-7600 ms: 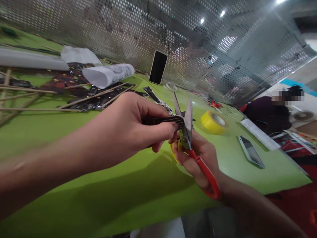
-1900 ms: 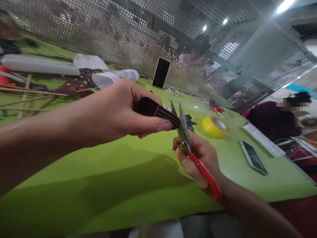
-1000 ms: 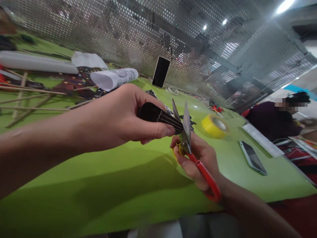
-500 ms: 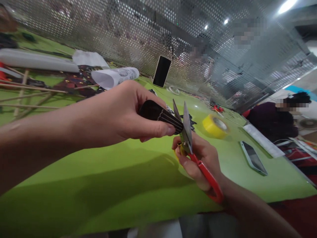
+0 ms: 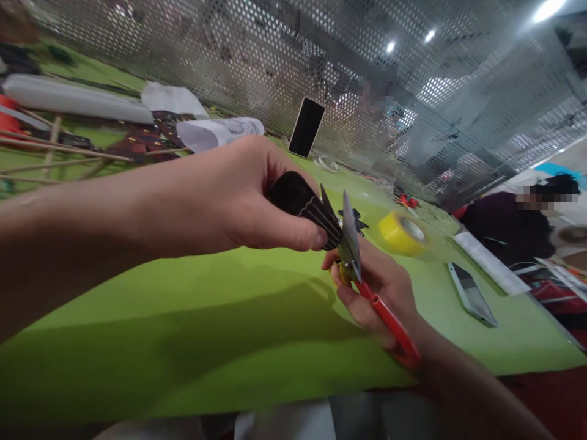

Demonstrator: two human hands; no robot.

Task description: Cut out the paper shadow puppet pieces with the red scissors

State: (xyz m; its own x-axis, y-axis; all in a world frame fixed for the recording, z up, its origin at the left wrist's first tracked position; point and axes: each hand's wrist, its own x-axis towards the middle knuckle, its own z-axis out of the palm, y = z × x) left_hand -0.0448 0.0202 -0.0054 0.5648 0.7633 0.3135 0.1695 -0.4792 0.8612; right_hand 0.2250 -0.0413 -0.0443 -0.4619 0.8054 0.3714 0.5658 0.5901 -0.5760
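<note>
Between the thumb and fingers of my left hand [image 5: 238, 195] is a curved black piece with thin white lines [image 5: 316, 214], which looks like a paper or sheet cut-out. My right hand [image 5: 380, 287] is wrapped round a pair of scissors [image 5: 352, 244] with red and yellow handles. The blades point up and stand parted, with the lower end of the black piece right at them. Whether the blades touch its edge I cannot tell. Behind the scissors a small black patterned cut-out [image 5: 355, 221] lies on the green table [image 5: 257, 299].
Right of my hands are a yellow tape roll [image 5: 403, 233] and a phone [image 5: 472, 294]. A second phone [image 5: 307, 126] leans upright near the mesh wall [image 5: 257, 67]. Rolled paper [image 5: 220, 132] and thin sticks [image 5: 68, 153] lie at left. A person [image 5: 509, 226] bends over at far right.
The view has shifted slightly, so most things sit a little further right. Both hands keep their holds, and the scissors blades remain parted near the black piece.
</note>
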